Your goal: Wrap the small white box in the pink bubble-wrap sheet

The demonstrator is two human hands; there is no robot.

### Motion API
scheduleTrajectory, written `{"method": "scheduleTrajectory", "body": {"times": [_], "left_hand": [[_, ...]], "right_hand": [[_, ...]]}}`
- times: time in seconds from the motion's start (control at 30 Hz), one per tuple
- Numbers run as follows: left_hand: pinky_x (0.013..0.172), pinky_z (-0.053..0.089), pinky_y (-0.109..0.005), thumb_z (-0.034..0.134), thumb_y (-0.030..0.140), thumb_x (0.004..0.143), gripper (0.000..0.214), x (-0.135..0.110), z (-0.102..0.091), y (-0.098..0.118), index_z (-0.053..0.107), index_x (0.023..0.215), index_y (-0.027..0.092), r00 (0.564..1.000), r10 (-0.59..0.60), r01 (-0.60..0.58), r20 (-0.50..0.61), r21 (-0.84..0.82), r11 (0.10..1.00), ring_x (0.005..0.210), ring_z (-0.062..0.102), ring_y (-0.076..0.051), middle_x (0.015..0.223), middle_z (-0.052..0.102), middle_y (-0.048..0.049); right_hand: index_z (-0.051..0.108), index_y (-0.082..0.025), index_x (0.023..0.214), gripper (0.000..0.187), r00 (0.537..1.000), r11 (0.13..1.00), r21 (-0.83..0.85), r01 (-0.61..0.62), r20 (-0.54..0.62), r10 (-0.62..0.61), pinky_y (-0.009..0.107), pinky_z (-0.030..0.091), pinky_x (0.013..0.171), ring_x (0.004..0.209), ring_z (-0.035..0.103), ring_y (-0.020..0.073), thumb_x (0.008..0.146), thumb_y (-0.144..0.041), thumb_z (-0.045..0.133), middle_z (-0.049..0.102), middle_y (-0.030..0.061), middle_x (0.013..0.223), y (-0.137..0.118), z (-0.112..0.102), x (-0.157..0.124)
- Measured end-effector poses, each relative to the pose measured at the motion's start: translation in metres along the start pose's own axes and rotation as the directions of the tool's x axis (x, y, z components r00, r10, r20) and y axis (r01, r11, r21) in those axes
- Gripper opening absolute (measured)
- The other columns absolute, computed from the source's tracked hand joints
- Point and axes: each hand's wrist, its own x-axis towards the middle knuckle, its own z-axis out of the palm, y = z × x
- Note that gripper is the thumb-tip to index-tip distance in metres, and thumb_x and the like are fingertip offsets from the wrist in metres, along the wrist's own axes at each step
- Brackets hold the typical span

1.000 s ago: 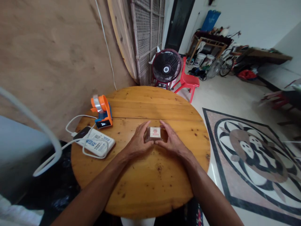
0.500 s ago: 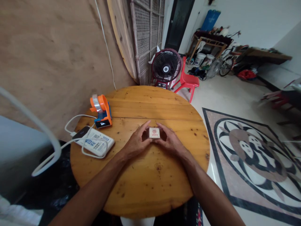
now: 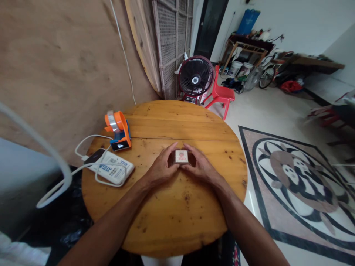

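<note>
A small squarish box (image 3: 181, 156) with a pale top and red print rests at the middle of the round wooden table (image 3: 177, 218). My left hand (image 3: 163, 164) curves around its left side, with thumb and fingertips at the box's near and far corners. From the other side, my right hand (image 3: 200, 163) mirrors that grip, thumb in front and fingers behind. Both palms stay apart from the box, leaving dark gaps. The lower fingers of each hand are hidden, and the print is too small to read.
To the left lie a white power bank (image 3: 113, 170) with a cable (image 3: 97, 181) and an orange-and-blue tape dispenser (image 3: 119, 131). Past the far table edge stand a fan (image 3: 195, 75) and a red chair (image 3: 223, 94). A wall (image 3: 63, 74) borders the left side.
</note>
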Motion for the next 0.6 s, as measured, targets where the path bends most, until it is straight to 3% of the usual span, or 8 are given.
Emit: {"method": "scheduleTrajectory", "body": {"times": [0.2, 0.33, 0.37, 0.43, 0.47, 0.5, 0.53, 0.6], "left_hand": [[0.110, 0.035, -0.047, 0.059, 0.011, 0.074, 0.074, 0.000, -0.001, 0.004, 0.038, 0.144, 0.022, 0.999, -0.037, 0.037, 0.009, -0.058, 0.998, 0.126, 0.049, -0.028, 0.137, 0.052, -0.0122], [0.116, 0.026, -0.047, 0.060, 0.003, 0.060, 0.083, -0.001, -0.005, 0.007, 0.044, 0.140, 0.020, 0.999, -0.037, 0.039, 0.014, -0.148, 0.988, 0.134, 0.040, -0.031, 0.144, 0.045, -0.0122], [0.116, 0.024, -0.047, 0.061, 0.002, 0.058, 0.085, 0.000, -0.006, 0.007, 0.045, 0.139, 0.021, 0.998, -0.054, 0.055, 0.007, -0.209, 0.976, 0.135, 0.038, -0.031, 0.146, 0.043, -0.0120], [0.116, 0.025, -0.047, 0.062, 0.003, 0.056, 0.084, 0.003, -0.009, 0.003, 0.048, 0.136, 0.021, 0.988, -0.145, 0.117, -0.044, -0.394, 0.912, 0.135, 0.039, -0.031, 0.144, 0.045, -0.0119], [0.114, 0.029, -0.046, 0.064, 0.005, 0.056, 0.079, 0.006, -0.011, 0.001, 0.049, 0.133, 0.020, 0.971, -0.225, 0.153, -0.083, -0.509, 0.847, 0.131, 0.044, -0.030, 0.140, 0.049, -0.0125], [0.111, 0.034, -0.046, 0.065, 0.007, 0.057, 0.073, 0.008, -0.013, -0.002, 0.051, 0.128, 0.019, 0.941, -0.318, 0.179, -0.116, -0.628, 0.757, 0.126, 0.050, -0.029, 0.133, 0.055, -0.0130], [0.106, 0.040, -0.045, 0.065, 0.010, 0.058, 0.064, 0.011, -0.016, -0.003, 0.054, 0.121, 0.017, 0.892, -0.427, 0.191, -0.146, -0.736, 0.650, 0.117, 0.057, -0.028, 0.121, 0.061, -0.0131], [0.096, 0.049, -0.042, 0.062, 0.015, 0.063, 0.044, 0.015, -0.023, -0.005, 0.056, 0.106, 0.014, 0.812, -0.575, 0.193, -0.099, -0.884, 0.425, 0.100, 0.065, -0.025, 0.102, 0.067, -0.0124]], "right_hand": [[0.041, -0.026, 0.142, 0.072, 1.000, 1.000, 0.025, 0.003, 0.004, -0.003, 0.048, 0.040, 0.105, 0.124, 0.053, 0.0275, 0.077, -0.038, 0.071, 0.056, 0.0101, 0.135, 0.001, 0.002, 0.001], [0.037, -0.030, 0.144, 0.079, 0.997, 0.974, 0.222, -0.051, 0.070, 0.036, 0.047, 0.037, 0.109, 0.131, 0.046, 0.0259, 0.073, -0.031, 0.073, 0.047, 0.0074, 0.144, -0.003, -0.012, -0.002], [0.038, -0.030, 0.142, 0.077, 0.997, 0.954, 0.291, -0.067, 0.053, 0.053, 0.046, 0.037, 0.110, 0.132, 0.046, 0.0249, 0.074, -0.029, 0.072, 0.047, 0.0066, 0.144, -0.003, -0.016, -0.002], [0.046, -0.028, 0.135, 0.062, 0.988, 0.903, 0.425, -0.070, -0.098, 0.123, 0.045, 0.038, 0.109, 0.127, 0.051, 0.0234, 0.076, -0.025, 0.067, 0.054, 0.0066, 0.138, 0.002, -0.024, -0.001], [0.052, -0.026, 0.128, 0.052, 0.958, 0.876, 0.477, -0.063, -0.216, 0.187, 0.045, 0.039, 0.107, 0.122, 0.055, 0.0230, 0.077, -0.024, 0.064, 0.058, 0.0071, 0.132, 0.007, -0.026, 0.001], [0.056, -0.024, 0.119, 0.043, 0.899, 0.852, 0.520, -0.059, -0.343, 0.271, 0.045, 0.040, 0.106, 0.116, 0.059, 0.0228, 0.077, -0.024, 0.062, 0.062, 0.0077, 0.125, 0.014, -0.025, 0.003], [0.058, -0.022, 0.112, 0.036, 0.816, 0.829, 0.555, -0.065, -0.449, 0.364, 0.045, 0.041, 0.104, 0.111, 0.061, 0.0227, 0.076, -0.025, 0.060, 0.064, 0.0083, 0.120, 0.021, -0.023, 0.005], [0.059, -0.020, 0.104, 0.031, 0.670, 0.800, 0.588, -0.118, -0.548, 0.501, 0.046, 0.043, 0.102, 0.108, 0.061, 0.0231, 0.074, -0.026, 0.058, 0.066, 0.0088, 0.113, 0.035, -0.015, 0.010]]}}
